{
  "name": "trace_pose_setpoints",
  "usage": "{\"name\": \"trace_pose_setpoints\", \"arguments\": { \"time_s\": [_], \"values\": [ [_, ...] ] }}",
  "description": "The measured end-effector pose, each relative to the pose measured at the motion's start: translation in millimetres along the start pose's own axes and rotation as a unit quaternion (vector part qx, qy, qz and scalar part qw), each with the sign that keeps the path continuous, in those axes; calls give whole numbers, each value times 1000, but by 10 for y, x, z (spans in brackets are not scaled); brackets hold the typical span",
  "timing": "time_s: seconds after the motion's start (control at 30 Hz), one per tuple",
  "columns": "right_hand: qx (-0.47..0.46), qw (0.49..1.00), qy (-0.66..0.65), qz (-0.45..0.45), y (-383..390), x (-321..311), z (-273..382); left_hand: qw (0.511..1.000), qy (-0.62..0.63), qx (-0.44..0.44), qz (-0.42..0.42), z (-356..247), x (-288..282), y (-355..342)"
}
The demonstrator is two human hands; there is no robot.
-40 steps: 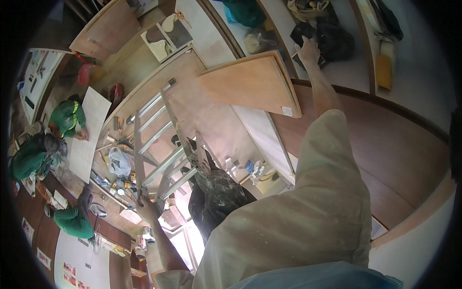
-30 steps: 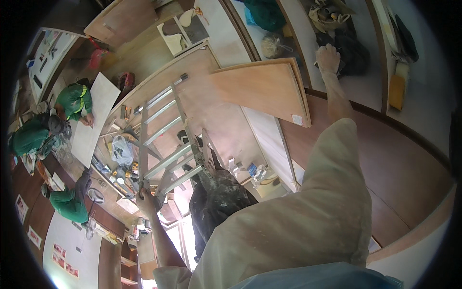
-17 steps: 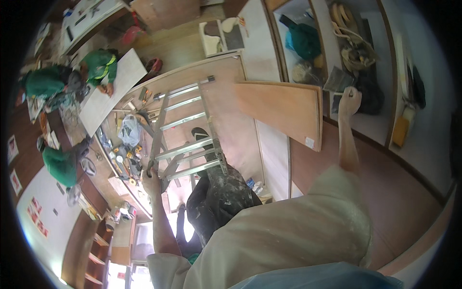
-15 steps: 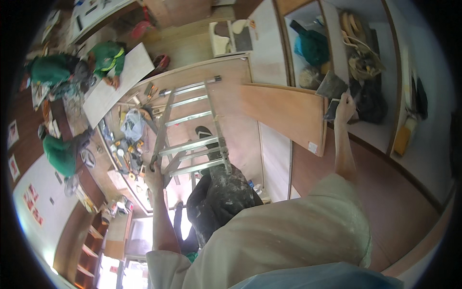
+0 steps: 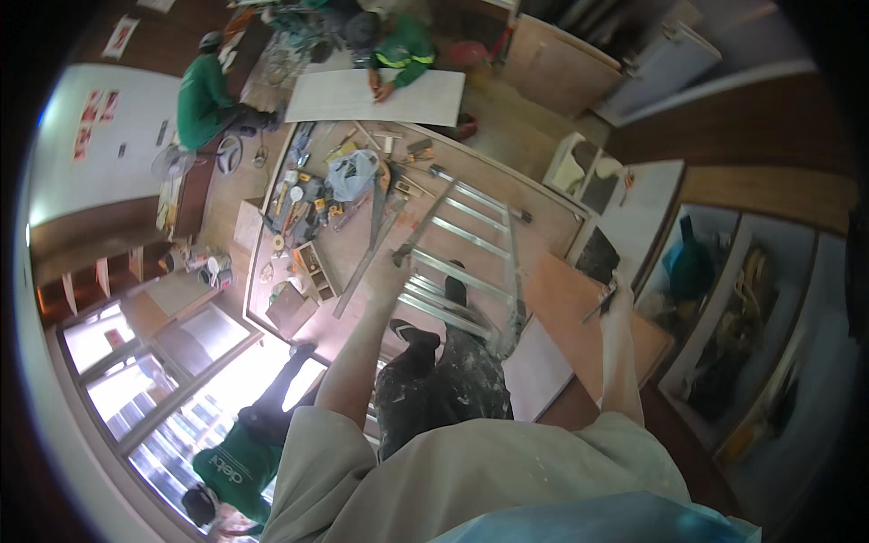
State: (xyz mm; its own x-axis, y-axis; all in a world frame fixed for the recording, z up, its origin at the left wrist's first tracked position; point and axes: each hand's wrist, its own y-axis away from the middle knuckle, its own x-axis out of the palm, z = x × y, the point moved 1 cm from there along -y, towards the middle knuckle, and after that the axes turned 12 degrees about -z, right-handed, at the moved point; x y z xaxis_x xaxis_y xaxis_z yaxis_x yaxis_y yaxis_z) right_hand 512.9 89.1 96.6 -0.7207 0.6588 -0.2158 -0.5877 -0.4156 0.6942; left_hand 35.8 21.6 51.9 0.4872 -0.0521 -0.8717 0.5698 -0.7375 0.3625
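I'm in a beige shirt point(image 5: 516, 466), short sleeves point(image 5: 312, 457) ending well behind my bare left hand point(image 5: 389, 273) and right hand point(image 5: 618, 299). Trousers point(image 5: 466, 376): black, pale-splotched, behind and between them; dark footwear point(image 5: 416, 335).

A: R hand point(image 5: 618, 299)?
B: Blurry; exact finger pos. on dark flat piece point(image 5: 597, 257) unclear.
A: L hand point(image 5: 393, 271)?
B: Fingertips hard to make out vs. ladder point(image 5: 471, 237).
A: Black bundle point(image 5: 712, 385)?
B: Too dark + blurry, no ID.
A: Plastic bag point(image 5: 351, 175)?
B: Contents unclear; small tools point(image 5: 319, 206) nearby mostly too tiny.
A: Edges?
B: Co-worker point(image 5: 361, 32) cut off up top, blue cloth point(image 5: 597, 523) cut at btm.
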Motion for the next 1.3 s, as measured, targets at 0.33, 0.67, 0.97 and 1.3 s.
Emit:
{"name": "trace_pose_setpoints", "arguments": {
  "time_s": [0.33,0.67,0.97,1.3],
  "values": [
    [-35,994,85,63,936,778,-334,932,309,153,-109,120,-84,949],
    [-112,937,233,236,2543,1651,-1229,886,460,16,64,489,-989,2493],
    [-259,822,380,336,3204,1655,-1983,867,496,-32,-41,1039,-1413,2802],
    [-256,889,297,237,3878,1752,-2038,862,488,-5,-135,1806,-1481,2916]
  ]
}}
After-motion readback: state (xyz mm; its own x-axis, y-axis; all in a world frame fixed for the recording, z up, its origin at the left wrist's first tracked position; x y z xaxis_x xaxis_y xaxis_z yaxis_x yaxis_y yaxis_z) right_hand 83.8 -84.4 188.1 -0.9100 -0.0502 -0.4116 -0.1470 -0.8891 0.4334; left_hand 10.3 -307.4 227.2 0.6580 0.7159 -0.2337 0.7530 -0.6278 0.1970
